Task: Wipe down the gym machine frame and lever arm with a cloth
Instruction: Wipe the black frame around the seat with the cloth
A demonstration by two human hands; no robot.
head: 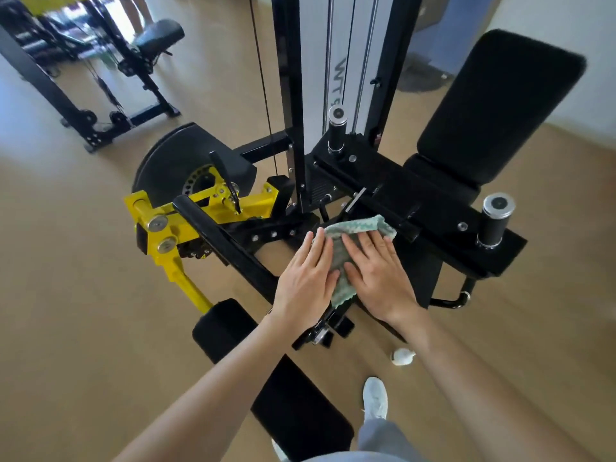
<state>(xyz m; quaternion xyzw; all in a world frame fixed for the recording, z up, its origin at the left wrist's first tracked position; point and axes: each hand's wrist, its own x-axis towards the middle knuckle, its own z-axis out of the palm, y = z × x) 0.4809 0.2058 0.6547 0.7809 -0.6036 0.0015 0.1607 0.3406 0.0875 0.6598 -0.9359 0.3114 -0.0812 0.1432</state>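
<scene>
Above the tan gym floor (pixel 83 278), outspread left hand (pixel 305 285) and right hand (pixel 380 278) press cloth (pixel 360 225).

Showing a tan floor (pixel 83 295), with a crumpled white wad (pixel 402 356) lying on it near a white sneaker (pixel 375 399). Standing well apart at upper left, a second black machine (pixel 56 95) carrying a padded seat (pixel 160 35). Hanging above the sneaker, a grey trouser leg (pixel 383 438).

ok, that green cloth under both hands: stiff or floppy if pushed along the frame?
Probably floppy: the cloth drapes over the black frame, its lower edge hanging free. Likely bunches when pushed; its top edge looks rumpled. The left hand and right hand, pressing flat, should keep it spread.
</scene>
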